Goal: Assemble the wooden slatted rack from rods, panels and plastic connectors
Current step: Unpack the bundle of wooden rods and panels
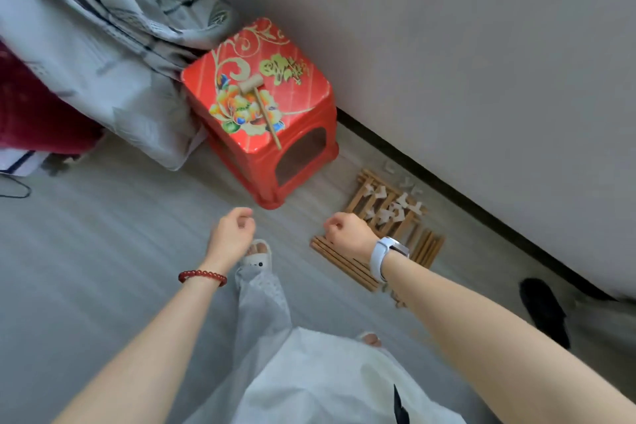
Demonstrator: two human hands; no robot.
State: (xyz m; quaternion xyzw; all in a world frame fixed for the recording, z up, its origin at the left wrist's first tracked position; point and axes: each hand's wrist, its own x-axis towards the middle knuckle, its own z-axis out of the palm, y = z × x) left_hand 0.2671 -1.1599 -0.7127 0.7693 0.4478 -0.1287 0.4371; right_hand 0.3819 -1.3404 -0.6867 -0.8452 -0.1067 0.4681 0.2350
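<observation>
On the grey floor (103, 234), by the dark skirting of the wall, lie the rack parts: a bundle of wooden rods (344, 260) side by side, a slatted wooden panel (382, 206) just beyond them, and white plastic connectors (401, 203) scattered on the panel and beside it. Red plastic stool (261, 103) stands left of the parts; a small wooden mallet (260, 103) lies on its seat. Left hand (232, 234), red bead bracelet at wrist, hangs in the air in front of the stool, fingers loosely curled, grip empty. Right hand (349, 234), pale watch at wrist, hovers over the rods, fingers curled into a loose fist, nothing visible in the grip. Neither hand touches any part. Grey patterned fabric (103, 27) drapes at upper left.
</observation>
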